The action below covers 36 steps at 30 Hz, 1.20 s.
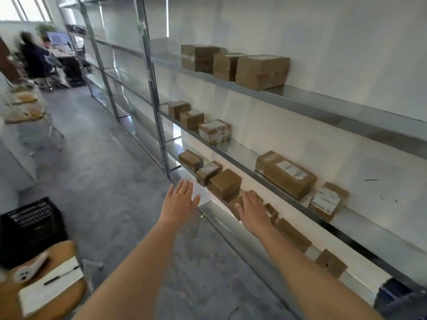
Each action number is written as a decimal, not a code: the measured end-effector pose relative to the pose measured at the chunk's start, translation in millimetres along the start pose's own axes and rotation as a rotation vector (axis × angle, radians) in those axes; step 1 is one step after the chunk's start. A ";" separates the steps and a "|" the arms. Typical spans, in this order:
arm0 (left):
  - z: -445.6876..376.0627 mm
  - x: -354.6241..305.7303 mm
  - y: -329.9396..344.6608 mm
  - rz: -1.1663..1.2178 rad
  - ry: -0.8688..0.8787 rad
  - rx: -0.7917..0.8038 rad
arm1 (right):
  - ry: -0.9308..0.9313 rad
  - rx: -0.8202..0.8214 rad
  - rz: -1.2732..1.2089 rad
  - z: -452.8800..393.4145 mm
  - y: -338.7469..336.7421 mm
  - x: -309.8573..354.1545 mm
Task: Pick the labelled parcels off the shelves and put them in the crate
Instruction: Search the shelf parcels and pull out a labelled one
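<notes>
Brown cardboard parcels stand on a metal shelving unit (300, 105) along the white wall. Some carry white labels, such as a long parcel (286, 173) and a small one (328, 199) on the middle shelf. My left hand (181, 202) is stretched out with straight fingers, in front of the lower shelf's edge and holding nothing. My right hand (253, 210) is spread flat over a small parcel (238, 204) on the lower shelf; whether it touches it is unclear. A black plastic crate (30, 227) stands on the floor at the left.
A round wooden stool or table (67, 247) at the bottom left holds a notebook with a pen and a white device. A person sits at a desk far down the aisle. The grey concrete floor runs between the shelving and white furniture on the left.
</notes>
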<state>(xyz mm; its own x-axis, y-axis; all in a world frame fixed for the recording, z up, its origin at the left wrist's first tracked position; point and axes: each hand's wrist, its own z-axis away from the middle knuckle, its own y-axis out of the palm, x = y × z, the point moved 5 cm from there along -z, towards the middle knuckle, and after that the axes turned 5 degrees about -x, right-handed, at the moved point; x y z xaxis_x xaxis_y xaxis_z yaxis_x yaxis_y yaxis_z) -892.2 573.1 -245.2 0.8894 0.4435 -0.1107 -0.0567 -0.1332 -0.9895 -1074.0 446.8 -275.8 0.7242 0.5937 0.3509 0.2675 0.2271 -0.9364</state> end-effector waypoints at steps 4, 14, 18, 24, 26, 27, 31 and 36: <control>-50.3 62.9 3.8 -0.019 -0.036 -0.016 | -0.032 0.005 -0.013 -72.6 26.1 43.9; -183.3 171.4 25.5 -0.017 0.000 0.046 | 0.053 0.056 -0.077 -213.8 76.9 107.0; -241.3 197.2 46.3 -0.015 0.011 0.093 | 0.094 0.074 -0.091 -274.8 99.3 108.8; -337.6 231.9 73.2 0.018 0.030 0.139 | 0.118 0.113 -0.125 -372.3 128.2 114.4; -365.0 241.5 81.3 0.029 0.042 0.162 | 0.120 0.118 -0.150 -399.0 137.2 120.5; -378.4 246.0 84.3 0.031 0.051 0.172 | 0.128 0.124 -0.165 -412.0 141.2 123.7; -433.9 267.9 97.9 0.059 0.081 0.197 | 0.169 0.151 -0.199 -466.9 162.6 129.6; -498.4 318.8 134.8 0.046 0.139 0.260 | 0.296 0.151 -0.256 -535.8 203.0 134.5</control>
<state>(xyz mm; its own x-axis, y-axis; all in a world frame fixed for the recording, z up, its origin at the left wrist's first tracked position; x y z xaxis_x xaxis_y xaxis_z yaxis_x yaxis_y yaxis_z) -390.2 254.7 -367.3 0.9358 0.3144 -0.1597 -0.1966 0.0891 -0.9764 -581.8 159.2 -421.7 0.8037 0.2614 0.5346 0.3819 0.4625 -0.8002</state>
